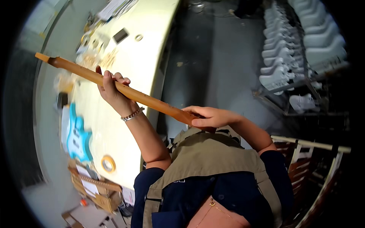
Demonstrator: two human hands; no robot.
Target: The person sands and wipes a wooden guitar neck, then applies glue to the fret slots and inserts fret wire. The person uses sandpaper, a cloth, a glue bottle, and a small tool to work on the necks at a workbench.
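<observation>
A long brown wooden guitar neck lies slantwise across the view in both my hands. Its thin headstock end points to the upper left, over the pale table. My left hand wraps round the neck a little above its middle, the thumb on the side turned to me. At the lower right end, close to my apron, my right hand grips the wide heel of the neck. Small dark dots run along the neck's upper edge. The fingers of the right hand are partly hidden behind the wood.
The pale table runs along my left. On it are a blue guitar body, a yellow tape roll, a dark block and small wooden pieces. At right stand a rack of white guitar bodies and a slatted rack.
</observation>
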